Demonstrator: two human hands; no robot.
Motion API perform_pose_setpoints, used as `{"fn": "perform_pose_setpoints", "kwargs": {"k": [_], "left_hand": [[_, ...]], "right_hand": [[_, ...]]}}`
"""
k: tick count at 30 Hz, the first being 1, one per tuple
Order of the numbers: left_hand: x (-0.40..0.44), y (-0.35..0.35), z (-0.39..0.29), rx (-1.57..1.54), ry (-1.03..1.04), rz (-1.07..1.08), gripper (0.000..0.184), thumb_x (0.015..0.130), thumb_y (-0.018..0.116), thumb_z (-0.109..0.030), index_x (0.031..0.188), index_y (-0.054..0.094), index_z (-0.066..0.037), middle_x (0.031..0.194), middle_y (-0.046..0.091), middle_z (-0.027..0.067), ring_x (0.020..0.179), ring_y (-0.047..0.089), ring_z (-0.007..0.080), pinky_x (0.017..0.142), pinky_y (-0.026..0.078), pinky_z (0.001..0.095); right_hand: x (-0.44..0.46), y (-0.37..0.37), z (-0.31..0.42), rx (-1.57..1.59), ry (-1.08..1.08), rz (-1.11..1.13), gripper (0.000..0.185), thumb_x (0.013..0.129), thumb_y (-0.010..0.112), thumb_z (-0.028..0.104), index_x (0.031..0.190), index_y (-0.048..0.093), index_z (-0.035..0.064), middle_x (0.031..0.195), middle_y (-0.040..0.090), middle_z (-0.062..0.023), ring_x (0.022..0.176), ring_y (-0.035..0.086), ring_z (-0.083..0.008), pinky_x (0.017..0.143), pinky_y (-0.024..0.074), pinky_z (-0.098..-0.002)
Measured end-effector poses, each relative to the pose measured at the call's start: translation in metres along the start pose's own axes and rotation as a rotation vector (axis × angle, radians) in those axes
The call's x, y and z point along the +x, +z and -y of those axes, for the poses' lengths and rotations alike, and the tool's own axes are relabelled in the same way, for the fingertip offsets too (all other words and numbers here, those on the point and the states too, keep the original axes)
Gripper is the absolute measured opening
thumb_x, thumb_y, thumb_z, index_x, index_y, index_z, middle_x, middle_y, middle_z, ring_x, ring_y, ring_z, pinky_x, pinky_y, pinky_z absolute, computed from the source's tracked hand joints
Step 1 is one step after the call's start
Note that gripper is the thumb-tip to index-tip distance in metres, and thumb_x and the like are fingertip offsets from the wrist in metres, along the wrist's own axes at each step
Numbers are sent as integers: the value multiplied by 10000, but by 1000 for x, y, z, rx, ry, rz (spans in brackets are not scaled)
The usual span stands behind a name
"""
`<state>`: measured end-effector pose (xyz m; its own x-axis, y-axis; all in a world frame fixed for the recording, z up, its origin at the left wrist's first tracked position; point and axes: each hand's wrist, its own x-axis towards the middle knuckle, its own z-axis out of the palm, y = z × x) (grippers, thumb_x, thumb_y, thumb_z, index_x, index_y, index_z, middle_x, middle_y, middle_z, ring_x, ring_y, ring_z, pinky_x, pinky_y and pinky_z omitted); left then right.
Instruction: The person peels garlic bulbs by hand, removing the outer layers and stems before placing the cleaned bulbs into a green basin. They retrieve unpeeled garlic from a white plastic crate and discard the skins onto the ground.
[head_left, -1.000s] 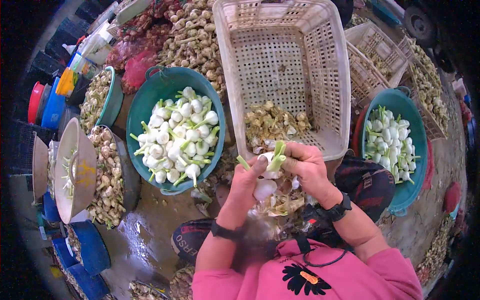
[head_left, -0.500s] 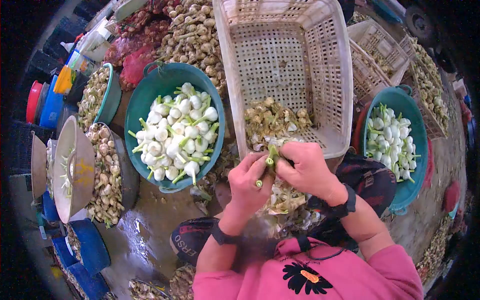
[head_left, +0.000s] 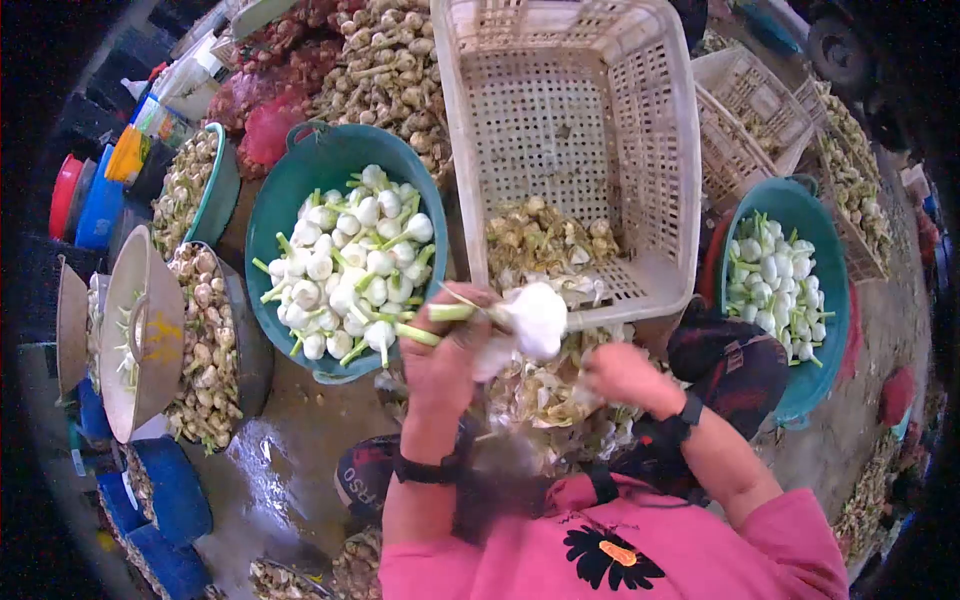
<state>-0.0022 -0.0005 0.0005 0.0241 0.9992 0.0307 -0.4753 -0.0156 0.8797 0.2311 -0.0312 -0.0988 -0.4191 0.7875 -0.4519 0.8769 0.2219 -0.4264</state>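
Note:
My left hand (head_left: 440, 355) is closed round the green stems of peeled garlic bulbs. One white bulb (head_left: 538, 320) sticks out to its right, over the front rim of the white crate (head_left: 680, 200), with another partly hidden, blurred bulb (head_left: 492, 358) below it. My right hand (head_left: 625, 375) is apart from them, over the loose peelings (head_left: 555, 400), its fingers pressed together. Whether it holds a scrap of skin is too blurred to tell. Peelings and dry garlic (head_left: 545, 240) lie in the crate's near end.
A green tub (head_left: 262, 225) of peeled garlic stands on the left, another green tub (head_left: 838, 330) on the right. Unpeeled garlic (head_left: 390, 70) is heaped behind. Basins (head_left: 125, 390) and blue containers (head_left: 175, 490) stand at far left, more crates (head_left: 735, 140) at back right.
My hands were together at the garlic stems and have moved apart. The left one swung left with the bulbs, now showing beyond its fingers; the right one moved down over the peelings.

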Motion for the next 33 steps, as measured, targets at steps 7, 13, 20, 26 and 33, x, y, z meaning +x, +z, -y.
{"fn": "perform_pose_setpoints", "kwargs": {"k": [7,13,20,26,33], "left_hand": [[-2,8,5,-59,-137,209,158,819,633,-27,975,622,-3,979,622,67,919,578,143,821,465,291],[0,13,18,246,-162,54,464,817,670,-90,1232,494,17,1044,602,46,941,558,111,832,457,254],[-9,26,21,-12,-434,43,458,791,687,-104,1196,518,28,1004,618,50,846,597,103,703,501,237],[-9,24,30,81,-418,-18,395,760,717,-110,1089,558,39,925,639,66,754,620,114,644,511,243],[-10,21,33,-113,-455,-49,474,738,746,-132,1119,524,42,951,631,88,770,626,145,652,526,263]], "right_hand": [[-24,-108,37,1111,112,-83,372,867,555,370,921,651,14,778,634,-39,634,580,-137,576,489,-299],[-12,-94,67,1436,-119,-287,344,864,615,228,1120,581,1,1034,611,-58,864,587,-124,759,489,-285],[-2,-86,67,730,-342,-730,349,761,665,117,1092,596,30,1056,601,-128,1051,539,-270,923,403,-358],[1,-107,70,835,-326,-578,213,780,642,52,990,636,15,870,620,-66,817,574,-166,734,450,-279],[4,-102,69,1176,-247,-522,134,848,606,87,941,639,-4,866,618,-17,789,551,-89,703,443,-238]]}}
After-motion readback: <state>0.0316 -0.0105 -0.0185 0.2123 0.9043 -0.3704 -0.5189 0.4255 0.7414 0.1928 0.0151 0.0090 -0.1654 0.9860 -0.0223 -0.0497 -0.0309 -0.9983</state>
